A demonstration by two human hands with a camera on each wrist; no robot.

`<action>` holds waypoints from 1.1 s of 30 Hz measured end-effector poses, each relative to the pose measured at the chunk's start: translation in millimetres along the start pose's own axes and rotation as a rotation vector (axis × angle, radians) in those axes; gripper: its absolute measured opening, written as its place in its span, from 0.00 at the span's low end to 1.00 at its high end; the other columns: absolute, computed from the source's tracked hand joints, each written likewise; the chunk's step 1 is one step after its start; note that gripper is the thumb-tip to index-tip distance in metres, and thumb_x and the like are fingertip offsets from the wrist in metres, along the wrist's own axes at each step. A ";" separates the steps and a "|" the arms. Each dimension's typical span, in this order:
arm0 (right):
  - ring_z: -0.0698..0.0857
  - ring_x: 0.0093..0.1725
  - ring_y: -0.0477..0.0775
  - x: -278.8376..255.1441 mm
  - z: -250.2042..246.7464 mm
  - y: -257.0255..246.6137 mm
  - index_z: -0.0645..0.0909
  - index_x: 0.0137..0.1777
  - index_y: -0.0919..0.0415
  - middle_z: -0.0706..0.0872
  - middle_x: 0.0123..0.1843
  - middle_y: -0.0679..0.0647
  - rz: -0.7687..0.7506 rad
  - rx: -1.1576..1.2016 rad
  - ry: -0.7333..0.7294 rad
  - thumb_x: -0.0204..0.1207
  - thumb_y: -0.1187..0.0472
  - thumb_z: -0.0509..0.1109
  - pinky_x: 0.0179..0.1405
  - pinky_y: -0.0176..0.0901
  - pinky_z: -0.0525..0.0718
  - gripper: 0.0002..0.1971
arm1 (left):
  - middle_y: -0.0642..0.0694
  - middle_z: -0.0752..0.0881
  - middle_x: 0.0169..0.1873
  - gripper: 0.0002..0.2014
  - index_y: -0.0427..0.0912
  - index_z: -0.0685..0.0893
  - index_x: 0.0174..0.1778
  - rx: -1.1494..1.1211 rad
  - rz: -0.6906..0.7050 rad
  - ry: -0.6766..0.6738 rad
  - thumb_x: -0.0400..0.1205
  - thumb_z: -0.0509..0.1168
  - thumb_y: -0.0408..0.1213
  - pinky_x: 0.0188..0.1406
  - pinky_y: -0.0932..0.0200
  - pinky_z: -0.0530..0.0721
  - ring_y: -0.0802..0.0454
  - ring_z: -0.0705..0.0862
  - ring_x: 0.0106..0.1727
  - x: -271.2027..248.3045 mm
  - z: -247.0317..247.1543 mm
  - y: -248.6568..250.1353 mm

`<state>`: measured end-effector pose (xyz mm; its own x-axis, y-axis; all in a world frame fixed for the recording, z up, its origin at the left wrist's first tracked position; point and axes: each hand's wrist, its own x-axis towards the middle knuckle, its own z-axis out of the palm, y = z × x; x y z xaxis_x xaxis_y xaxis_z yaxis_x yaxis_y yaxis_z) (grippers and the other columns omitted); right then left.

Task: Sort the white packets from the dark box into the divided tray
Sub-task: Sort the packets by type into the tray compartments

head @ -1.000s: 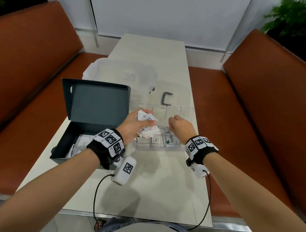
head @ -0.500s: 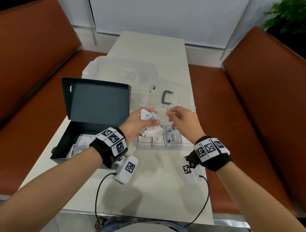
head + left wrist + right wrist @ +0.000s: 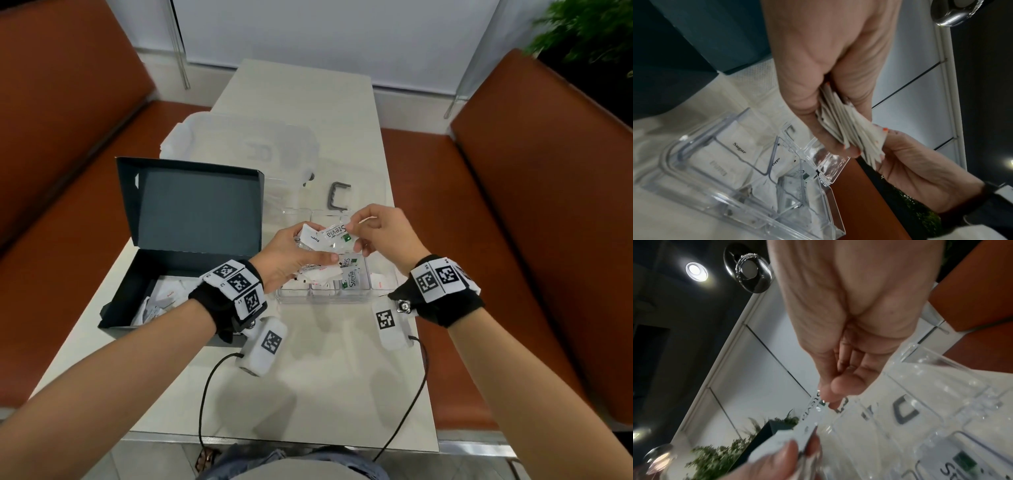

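Observation:
My left hand [image 3: 291, 255] grips a fanned stack of white packets [image 3: 313, 240], seen edge-on in the left wrist view as packets [image 3: 851, 129]. My right hand [image 3: 380, 233] pinches one end of a Stevia packet [image 3: 337, 233] at the top of that stack; the same Stevia packet [image 3: 813, 413] shows in the right wrist view. Both hands hover over the clear divided tray [image 3: 294, 296], whose compartments hold Sugar and Stevia packets [image 3: 349, 279]. The open dark box [image 3: 126, 291] lies to the left with several white packets [image 3: 164, 298] inside.
A frosted plastic container [image 3: 239, 147] stands behind the box, and a grey U-shaped handle [image 3: 337, 197] lies behind the tray on its clear lid. Orange benches [image 3: 548, 205] flank the narrow white table [image 3: 308, 377]. Cables run from my wrist units towards the front edge.
My right hand rose from the tray's compartments to the stack in my left hand and took hold of a Stevia packet. The left hand lifted slightly with its stack.

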<state>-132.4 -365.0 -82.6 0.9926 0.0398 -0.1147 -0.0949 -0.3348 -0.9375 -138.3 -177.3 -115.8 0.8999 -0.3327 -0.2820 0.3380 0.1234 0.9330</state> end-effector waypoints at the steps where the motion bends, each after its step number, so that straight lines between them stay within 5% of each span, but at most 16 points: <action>1: 0.85 0.27 0.51 1.1 -6.0 0.1 0.81 0.49 0.67 0.87 0.34 0.61 -0.015 0.017 0.023 0.75 0.71 0.73 0.26 0.38 0.84 0.05 | 0.44 0.89 0.44 0.21 0.42 0.83 0.51 -0.002 -0.002 0.000 0.68 0.78 0.19 0.38 0.62 0.87 0.54 0.89 0.42 -0.3 -1.2 -0.5; 9: 0.87 0.31 0.46 7.4 -21.8 24.5 0.87 0.40 0.59 0.89 0.33 0.51 -0.172 -0.474 0.113 0.73 0.68 0.73 0.35 0.34 0.87 0.04 | 0.39 0.88 0.47 0.20 0.40 0.84 0.53 0.013 -0.015 0.062 0.69 0.78 0.21 0.39 0.61 0.86 0.47 0.88 0.47 -4.0 -11.2 -2.8; 14: 0.78 0.31 0.39 14.5 1.6 46.7 0.88 0.43 0.63 0.84 0.31 0.46 -0.183 -0.632 0.082 0.73 0.71 0.69 0.35 0.20 0.75 0.07 | 0.39 0.88 0.47 0.19 0.40 0.84 0.54 0.016 -0.023 0.069 0.70 0.77 0.20 0.38 0.62 0.86 0.46 0.87 0.47 -6.1 -13.1 -3.2; 18: 0.84 0.43 0.56 16.7 13.5 58.4 0.86 0.47 0.65 0.86 0.45 0.58 -0.200 -0.787 0.053 0.76 0.70 0.65 0.42 0.45 0.83 0.08 | 0.40 0.88 0.46 0.19 0.40 0.84 0.53 0.000 -0.023 0.068 0.70 0.77 0.20 0.38 0.63 0.86 0.47 0.87 0.46 -6.0 -13.6 -3.1; 23: 0.82 0.47 0.62 16.4 19.9 68.5 0.86 0.51 0.66 0.80 0.51 0.61 -0.200 -0.889 0.056 0.79 0.67 0.67 0.44 0.52 0.83 0.07 | 0.42 0.90 0.43 0.19 0.41 0.84 0.52 0.000 -0.029 0.062 0.70 0.77 0.20 0.43 0.59 0.87 0.47 0.88 0.46 -4.7 -17.2 -5.2; 33: 0.81 0.38 0.66 14.2 22.6 65.7 0.80 0.43 0.69 0.80 0.41 0.63 -0.256 -0.839 0.096 0.73 0.77 0.64 0.38 0.57 0.83 0.06 | 0.43 0.90 0.42 0.18 0.42 0.85 0.50 -0.011 -0.027 0.051 0.69 0.78 0.20 0.36 0.60 0.86 0.49 0.89 0.43 -0.8 -21.0 -7.2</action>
<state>-126.3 -365.3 -153.3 0.9815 0.1415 0.1291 0.1805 -0.9087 -0.3763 -135.8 -158.3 -126.9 0.9032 -0.2880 -0.3181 0.3648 0.1252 0.9226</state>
